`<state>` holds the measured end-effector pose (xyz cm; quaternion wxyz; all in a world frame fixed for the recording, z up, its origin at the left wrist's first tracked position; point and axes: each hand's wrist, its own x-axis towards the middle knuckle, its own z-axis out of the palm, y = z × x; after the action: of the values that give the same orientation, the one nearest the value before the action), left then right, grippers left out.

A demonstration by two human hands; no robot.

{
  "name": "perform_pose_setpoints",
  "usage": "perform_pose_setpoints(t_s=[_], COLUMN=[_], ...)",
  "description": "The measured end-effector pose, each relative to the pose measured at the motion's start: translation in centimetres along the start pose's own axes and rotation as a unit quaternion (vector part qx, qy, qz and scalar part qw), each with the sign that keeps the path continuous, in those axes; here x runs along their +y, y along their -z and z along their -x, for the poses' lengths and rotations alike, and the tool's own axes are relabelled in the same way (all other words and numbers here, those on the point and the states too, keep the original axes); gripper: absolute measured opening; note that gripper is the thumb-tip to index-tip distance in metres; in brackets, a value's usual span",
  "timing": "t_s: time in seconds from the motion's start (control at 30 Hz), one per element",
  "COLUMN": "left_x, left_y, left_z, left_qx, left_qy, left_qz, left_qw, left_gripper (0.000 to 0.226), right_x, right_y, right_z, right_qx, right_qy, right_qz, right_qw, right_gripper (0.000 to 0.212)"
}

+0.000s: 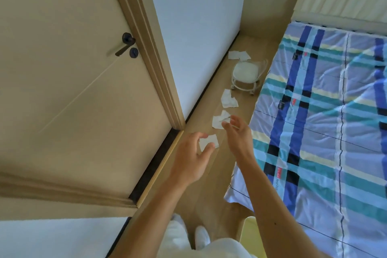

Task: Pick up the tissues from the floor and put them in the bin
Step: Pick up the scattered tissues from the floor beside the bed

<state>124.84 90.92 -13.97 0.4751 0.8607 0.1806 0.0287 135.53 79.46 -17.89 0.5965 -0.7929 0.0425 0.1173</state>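
Both hands open, left hand (191, 154) over tissue (208, 142)

You stood in a narrow strip of tan floor (209, 184) between a white wall (194, 33) and a bed (326, 123) with a blue, teal and white plaid cover. A beige door (69, 65) with a dark lever handle (125, 45) was on your left. A small white stool (246, 75) stood farther down, just beside the bed, in soft daylight.

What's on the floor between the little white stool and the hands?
Two clumps of tissues on the floor, in the head view, below the stool.
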Motion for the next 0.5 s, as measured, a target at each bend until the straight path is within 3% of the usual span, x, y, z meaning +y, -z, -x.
perform_pose_setpoints(t_s=[0.5], left_x=[-1.9], left_y=[-2.6], left_z=[-33.3], left_qx=[-0.199], left_qy=[-0.051], left_qz=[-0.033], left_qw=[0.978], left_gripper=[0.038], right_x=[-1.4], right_y=[-6.5], right_z=[-26.1], right_qx=[0.127], right_qy=[-0.113], right_qz=[-0.009], right_qw=[0.985], right_gripper=[0.055])
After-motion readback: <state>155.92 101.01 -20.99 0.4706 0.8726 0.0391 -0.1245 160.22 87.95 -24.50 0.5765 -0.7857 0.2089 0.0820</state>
